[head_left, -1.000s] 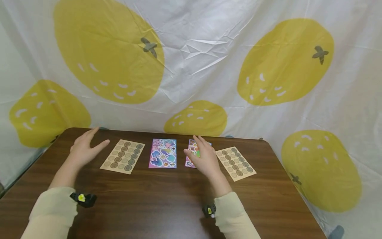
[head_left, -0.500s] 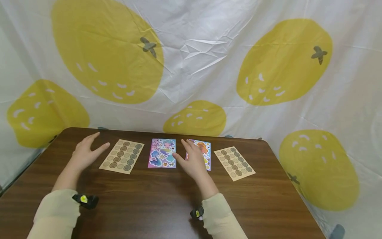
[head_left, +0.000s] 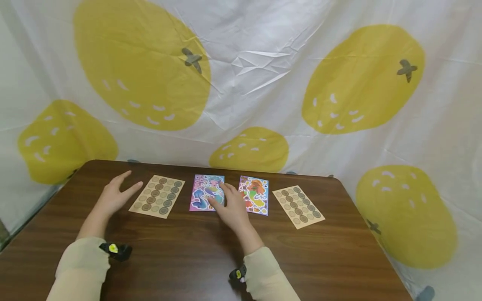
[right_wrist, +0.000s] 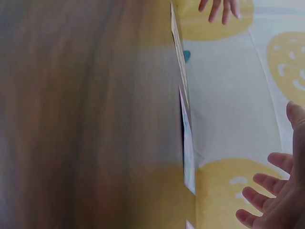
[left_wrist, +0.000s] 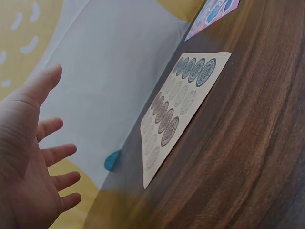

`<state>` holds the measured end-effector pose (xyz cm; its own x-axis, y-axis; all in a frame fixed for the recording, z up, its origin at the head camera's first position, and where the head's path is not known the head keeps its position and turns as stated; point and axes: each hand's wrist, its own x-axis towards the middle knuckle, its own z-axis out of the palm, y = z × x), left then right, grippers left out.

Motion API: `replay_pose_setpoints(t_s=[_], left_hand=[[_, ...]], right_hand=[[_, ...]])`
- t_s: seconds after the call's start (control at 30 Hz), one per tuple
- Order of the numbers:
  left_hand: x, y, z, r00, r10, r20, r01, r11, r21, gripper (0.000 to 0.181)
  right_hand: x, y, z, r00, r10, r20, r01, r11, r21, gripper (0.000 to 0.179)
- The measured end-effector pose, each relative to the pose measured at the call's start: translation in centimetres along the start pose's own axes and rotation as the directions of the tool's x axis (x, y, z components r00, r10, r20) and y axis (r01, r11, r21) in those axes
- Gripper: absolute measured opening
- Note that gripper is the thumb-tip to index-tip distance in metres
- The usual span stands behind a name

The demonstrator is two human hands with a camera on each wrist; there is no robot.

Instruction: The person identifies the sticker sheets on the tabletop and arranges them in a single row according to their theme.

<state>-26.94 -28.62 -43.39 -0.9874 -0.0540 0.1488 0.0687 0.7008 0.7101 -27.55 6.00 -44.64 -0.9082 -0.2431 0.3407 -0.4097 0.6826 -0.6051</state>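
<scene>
Two tan circle-patterned sheets, two apparently mermaid-printed sheets, one brown table.

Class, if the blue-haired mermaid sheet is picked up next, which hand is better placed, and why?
Probably the right hand: in the head view, it overlaps the blue-haired mermaid sheet. The left hand is farther off, with a tan sheet between.

High head view, wrist views near table
</scene>
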Motion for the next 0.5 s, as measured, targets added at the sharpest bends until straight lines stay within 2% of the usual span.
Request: replay_pose_setpoints(t_s=[0.13, 0.3, 0.5], left_hand=[[0.1, -0.3, 0.2, 1.0, -0.025, 0.01, 0.025, 1.0, -0.017, 0.085], [0.3, -0.9, 0.5, 0.999, -0.038, 0.024, 0.039, 0.999, -0.033, 0.087], [0.5, -1.5, 1.3, 0.998, -0.051, 0.045, 0.053, 0.998, -0.042, 0.087]], right_hand=[[-0.2, -0.5, 1.2, 1.0, -0.001, -0.002, 0.001, 0.994, 0.108, 0.062], [-0.5, -1.2, 2.5, 1.0, 0.007, 0.005, -0.008, 0.987, 0.159, 0.06], [-0.5, -1.9, 3.5, 0.998, 0.057, 0.021, -0.06, 0.967, 0.249, 0.061]])
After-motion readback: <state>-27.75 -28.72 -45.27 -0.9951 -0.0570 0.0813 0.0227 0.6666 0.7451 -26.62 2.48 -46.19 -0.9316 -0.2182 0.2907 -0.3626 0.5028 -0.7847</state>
